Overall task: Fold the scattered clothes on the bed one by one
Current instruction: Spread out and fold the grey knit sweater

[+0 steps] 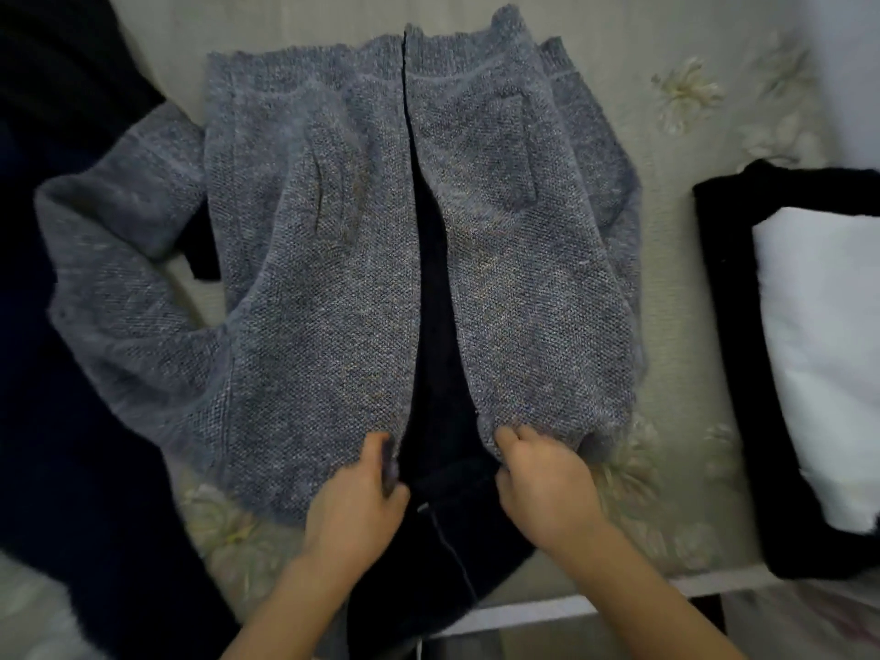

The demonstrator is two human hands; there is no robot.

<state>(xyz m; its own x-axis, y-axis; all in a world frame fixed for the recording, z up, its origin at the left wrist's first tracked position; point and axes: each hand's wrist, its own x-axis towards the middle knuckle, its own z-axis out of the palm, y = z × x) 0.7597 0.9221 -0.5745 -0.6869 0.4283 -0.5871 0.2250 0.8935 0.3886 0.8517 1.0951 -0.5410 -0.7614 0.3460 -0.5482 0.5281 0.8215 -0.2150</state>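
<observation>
A grey knitted cardigan (324, 259) lies spread front-up on the floral bedspread (676, 288), its two front panels parted with a dark lining showing between them. One sleeve bends out to the left; the other is tucked along the right side. My left hand (362, 493) pinches the near edge of the left front panel at the collar end. My right hand (538, 473) grips the near edge of the right front panel. A dark garment (447, 540) lies under the cardigan's near end, between my wrists.
A pile of dark clothes (71, 421) covers the bed's left side. At the right lies a folded black garment (728, 326) with a white piece (828, 354) on top. The bed's near edge (547, 607) runs below my right forearm.
</observation>
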